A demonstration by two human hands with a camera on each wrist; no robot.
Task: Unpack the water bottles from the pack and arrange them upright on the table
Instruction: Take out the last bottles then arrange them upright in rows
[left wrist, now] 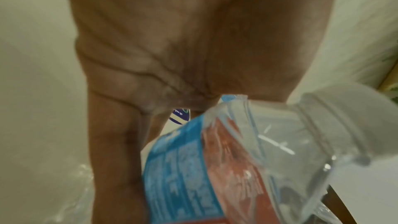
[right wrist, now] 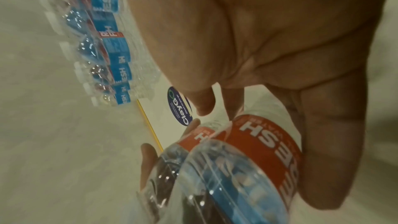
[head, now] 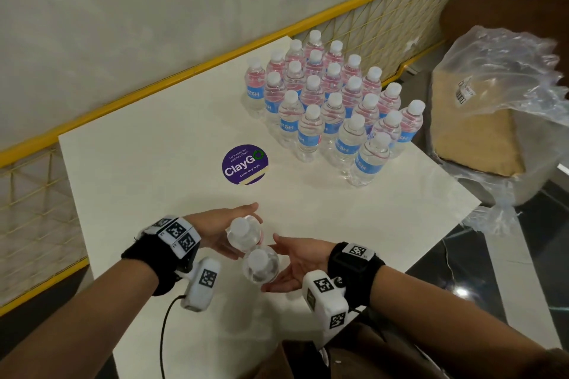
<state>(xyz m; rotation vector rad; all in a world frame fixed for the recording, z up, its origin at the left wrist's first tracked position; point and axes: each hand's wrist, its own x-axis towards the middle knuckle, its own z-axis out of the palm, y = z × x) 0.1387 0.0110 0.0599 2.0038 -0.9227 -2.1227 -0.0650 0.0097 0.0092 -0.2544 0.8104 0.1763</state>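
Note:
Two clear water bottles with blue and red labels are at the front of the white table (head: pixel 147 169), caps toward me. My left hand (head: pixel 238 232) holds the farther bottle (head: pixel 246 229) between thumb and fingers; in the left wrist view that bottle (left wrist: pixel 237 159) lies tilted against the fingers of my left hand (left wrist: pixel 193 40). My right hand (head: pixel 271 263) holds the nearer bottle (head: pixel 260 266), whose label (right wrist: pixel 258 151) touches the thumb of my right hand (right wrist: pixel 269 40). Several bottles (head: pixel 332 101) stand upright in rows at the back right. I cannot tell whether the held bottles touch the table.
A round purple sticker (head: pixel 244 164) lies mid-table. Right of the table, crumpled clear plastic wrap (head: pixel 508 86) and a cardboard tray (head: pixel 480 138) rest on a seat. A yellow rail (head: pixel 184 80) and mesh run behind the table. Cables hang from my wrists.

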